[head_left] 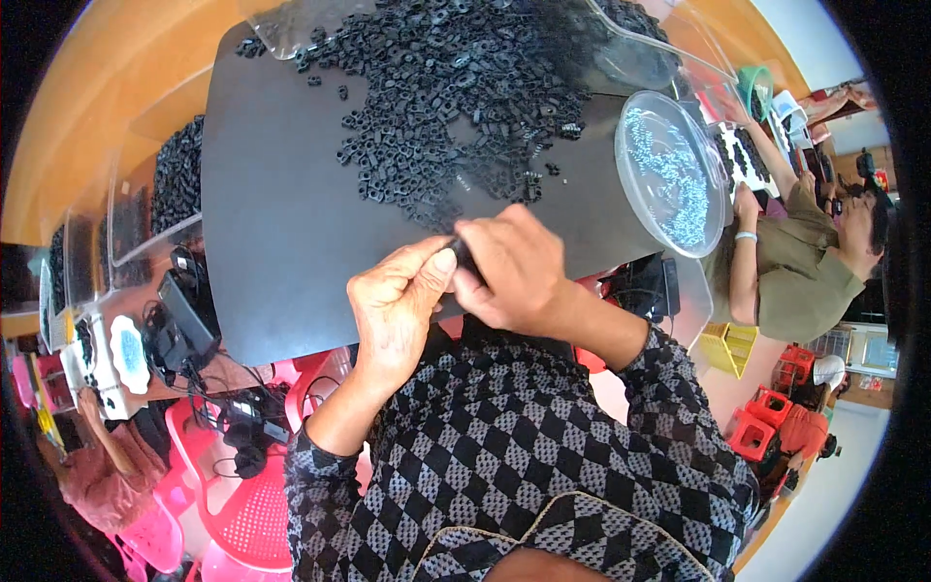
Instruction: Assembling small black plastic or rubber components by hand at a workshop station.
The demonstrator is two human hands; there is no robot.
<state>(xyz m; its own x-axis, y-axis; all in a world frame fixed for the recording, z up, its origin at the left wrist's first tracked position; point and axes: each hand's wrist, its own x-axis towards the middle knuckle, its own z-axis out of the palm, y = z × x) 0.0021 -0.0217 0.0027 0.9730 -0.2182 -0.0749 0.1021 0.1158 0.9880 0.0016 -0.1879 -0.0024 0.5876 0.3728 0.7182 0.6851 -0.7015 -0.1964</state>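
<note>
My left hand (396, 296) is closed in a pinch, its thumb pressed against a small black plastic part (464, 256) at the near edge of the table. Against the same part lies my right hand (519, 267), its fingers curled in and slightly blurred. Most of the part is hidden by the fingers. Just beyond both hands spreads a large pile of small black plastic pieces (456, 87), many with holes through them. A round clear plastic dish (630, 199) to the right holds many tiny shiny, bluish-silver pieces (679, 184).
The dark grey tabletop (276, 223) lies under the pile. Clear bins with black pieces (176, 179) stand at the left, beside a black device with cables (189, 306). Pink chairs (242, 514) are at lower left. A person in an olive top (805, 281) sits at right, near a yellow basket (729, 347).
</note>
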